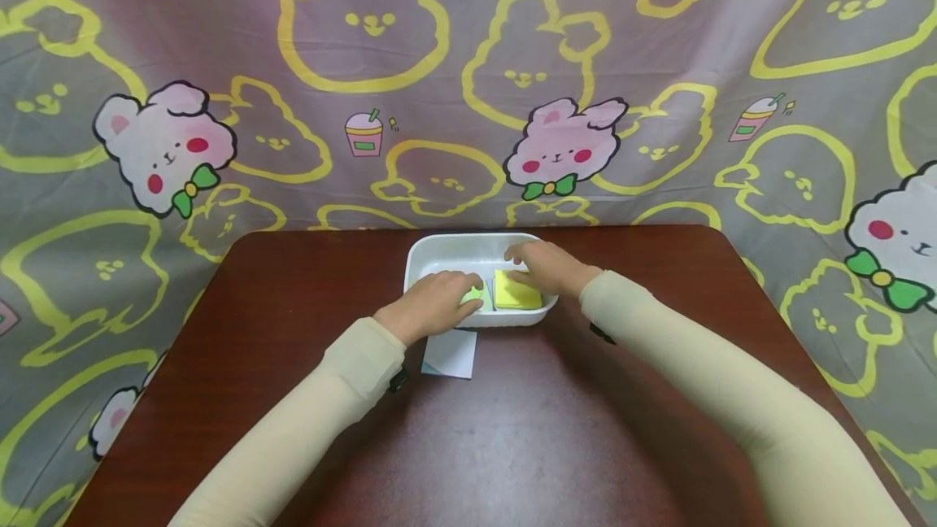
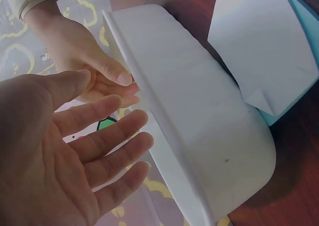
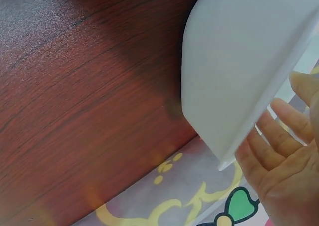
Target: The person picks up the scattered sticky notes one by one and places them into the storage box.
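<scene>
A white plastic basin (image 1: 439, 246) stands toward the far edge of the table. In it lie a yellow pad of square paper (image 1: 516, 296) at the right and a light green one (image 1: 486, 297) beside it. My left hand (image 1: 433, 302) reaches over the basin's front left, fingertips above the green pad; in the left wrist view its fingers are spread and loosely bent, nothing between them. Over the right side is my right hand (image 1: 551, 264), its thumb side overlapping the yellow pad in the head view. The right wrist view shows its relaxed fingers (image 3: 271, 136) by the basin's rim, holding nothing.
White sheets with a blue-green layer under them (image 1: 451, 354) lie on the table just in front of the basin; one corner curls up. The dark red wooden table (image 1: 512, 429) ends close behind the basin, where a patterned curtain (image 1: 439, 120) hangs.
</scene>
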Demonstrator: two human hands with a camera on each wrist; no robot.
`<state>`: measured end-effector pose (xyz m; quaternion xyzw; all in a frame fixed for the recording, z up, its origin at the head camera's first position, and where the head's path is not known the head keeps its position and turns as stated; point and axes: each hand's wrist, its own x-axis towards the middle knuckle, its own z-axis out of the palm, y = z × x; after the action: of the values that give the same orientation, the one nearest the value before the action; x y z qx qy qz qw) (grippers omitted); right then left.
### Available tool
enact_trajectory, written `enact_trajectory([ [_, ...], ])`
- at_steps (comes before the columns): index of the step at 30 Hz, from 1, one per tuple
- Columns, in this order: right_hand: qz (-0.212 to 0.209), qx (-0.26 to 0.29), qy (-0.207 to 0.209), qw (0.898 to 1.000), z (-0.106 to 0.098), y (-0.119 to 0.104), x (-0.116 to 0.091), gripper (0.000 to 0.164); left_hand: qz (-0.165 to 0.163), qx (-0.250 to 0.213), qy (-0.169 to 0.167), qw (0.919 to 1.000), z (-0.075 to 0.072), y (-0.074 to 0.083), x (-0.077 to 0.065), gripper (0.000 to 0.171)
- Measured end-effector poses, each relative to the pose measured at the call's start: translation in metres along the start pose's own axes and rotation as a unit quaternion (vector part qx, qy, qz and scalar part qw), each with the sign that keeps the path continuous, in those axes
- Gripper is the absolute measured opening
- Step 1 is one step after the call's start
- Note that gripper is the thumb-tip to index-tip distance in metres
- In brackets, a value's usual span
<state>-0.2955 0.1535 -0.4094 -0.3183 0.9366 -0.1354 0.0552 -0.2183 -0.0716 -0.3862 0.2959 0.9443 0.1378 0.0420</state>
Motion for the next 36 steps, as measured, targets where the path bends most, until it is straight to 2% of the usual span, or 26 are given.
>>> enact_trajectory([
  [16,-0.001,0.03,0.041,0.999,-0.009,-0.019,-0.014,0.036,-0.006,-0.009,-0.002,0.9999,-0.004,-0.001,-0.005,0.035],
  [28,-0.043,0.018,0.079,0.996,-0.013,-0.039,-0.028,0.034,-0.014,-0.009,0.005,0.9998,-0.01,0.002,-0.012,0.035],
  [36,-0.052,0.02,0.085,0.995,-0.017,-0.048,-0.038,0.033,-0.01,-0.008,0.012,0.9999,-0.014,0.005,-0.018,0.038],
])
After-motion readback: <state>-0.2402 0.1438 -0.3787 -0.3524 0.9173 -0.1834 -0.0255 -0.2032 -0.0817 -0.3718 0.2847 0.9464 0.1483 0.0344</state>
